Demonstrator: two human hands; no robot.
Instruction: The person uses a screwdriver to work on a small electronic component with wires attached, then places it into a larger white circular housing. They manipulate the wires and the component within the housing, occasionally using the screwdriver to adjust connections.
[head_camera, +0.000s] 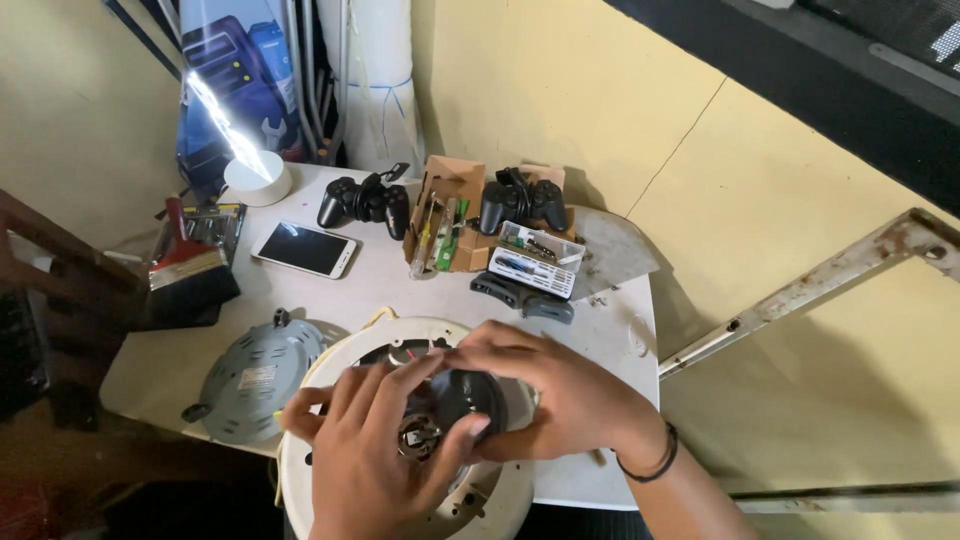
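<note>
Head view: my left hand (375, 450) and right hand (555, 400) close together on a dark round motor part (465, 400) at the centre of the white round housing (400, 345), near edge of the bench (620, 330). Left grip curls under, thumb on the part; right grip wraps its right side. Part sits between both hands, no clear long axis. Grey round cover (255, 375) left with a pale label. Far: phone (305, 248), two black gamepads (365, 200), cardboard box (450, 215).
</note>
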